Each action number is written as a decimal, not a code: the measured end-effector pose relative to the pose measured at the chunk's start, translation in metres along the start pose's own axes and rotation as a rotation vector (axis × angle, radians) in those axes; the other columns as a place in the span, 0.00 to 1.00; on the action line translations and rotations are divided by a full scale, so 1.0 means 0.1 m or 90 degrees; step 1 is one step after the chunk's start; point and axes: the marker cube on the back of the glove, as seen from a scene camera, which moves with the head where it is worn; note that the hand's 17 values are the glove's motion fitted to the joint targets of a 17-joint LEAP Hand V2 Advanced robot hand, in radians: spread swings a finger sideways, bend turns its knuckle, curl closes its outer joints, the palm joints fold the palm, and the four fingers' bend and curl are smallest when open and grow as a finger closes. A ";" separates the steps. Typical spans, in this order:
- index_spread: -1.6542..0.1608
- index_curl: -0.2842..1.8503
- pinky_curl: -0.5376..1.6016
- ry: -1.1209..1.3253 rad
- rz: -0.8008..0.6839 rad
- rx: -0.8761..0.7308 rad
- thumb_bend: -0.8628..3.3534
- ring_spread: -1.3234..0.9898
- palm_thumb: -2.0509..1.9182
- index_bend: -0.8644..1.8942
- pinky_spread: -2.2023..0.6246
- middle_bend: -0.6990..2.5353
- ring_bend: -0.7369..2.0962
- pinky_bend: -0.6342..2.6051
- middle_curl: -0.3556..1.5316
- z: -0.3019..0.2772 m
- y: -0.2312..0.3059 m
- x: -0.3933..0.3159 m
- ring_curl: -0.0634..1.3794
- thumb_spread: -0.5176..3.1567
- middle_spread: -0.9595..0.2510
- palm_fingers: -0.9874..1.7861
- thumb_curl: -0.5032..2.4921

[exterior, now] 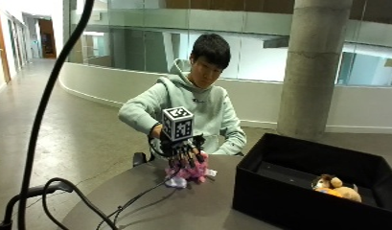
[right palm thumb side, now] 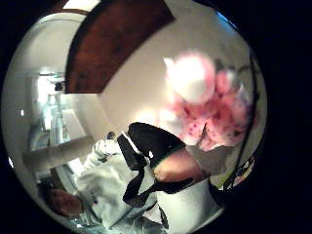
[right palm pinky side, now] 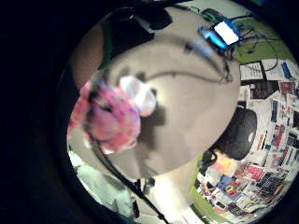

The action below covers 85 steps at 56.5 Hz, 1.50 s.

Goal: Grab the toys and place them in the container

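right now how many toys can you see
2. A pink plush toy sits on the round table under the gloved right hand. A brown-orange plush toy lies inside the black container. The container walls may hide others.

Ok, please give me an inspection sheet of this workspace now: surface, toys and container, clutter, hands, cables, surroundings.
Surface: round grey table, mostly bare.
Job's things: pink plush toy resting on the table under the gloved hand; black container beside it, open on top; a brown and orange plush toy already lies inside it.
Clutter: nothing seen on the table besides the toys, container and cables.
Hands: right hand in a black glove, fingers curled down round the pink toy. The other hand is not clearly visible.
Cables: black cables run across the table from the hand toward the near edge.
Surroundings: concrete column, glass walls, corridor behind the seated person.
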 end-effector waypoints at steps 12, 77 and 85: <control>0.77 0.28 0.38 0.184 -0.024 0.099 0.19 0.56 0.50 0.41 0.79 0.36 0.33 0.37 0.38 0.35 0.09 -0.07 0.21 0.44 0.81 0.43 0.26; 0.84 0.29 0.42 0.196 -0.066 0.031 0.22 0.48 0.55 0.38 0.71 0.43 0.53 0.38 0.44 0.46 -0.19 -0.49 0.31 0.53 0.68 0.53 0.25; 0.83 0.29 0.42 0.159 -0.112 0.025 0.25 0.45 0.61 0.37 0.70 0.46 0.60 0.37 0.47 0.44 -0.25 -0.54 0.34 0.56 0.62 0.57 0.28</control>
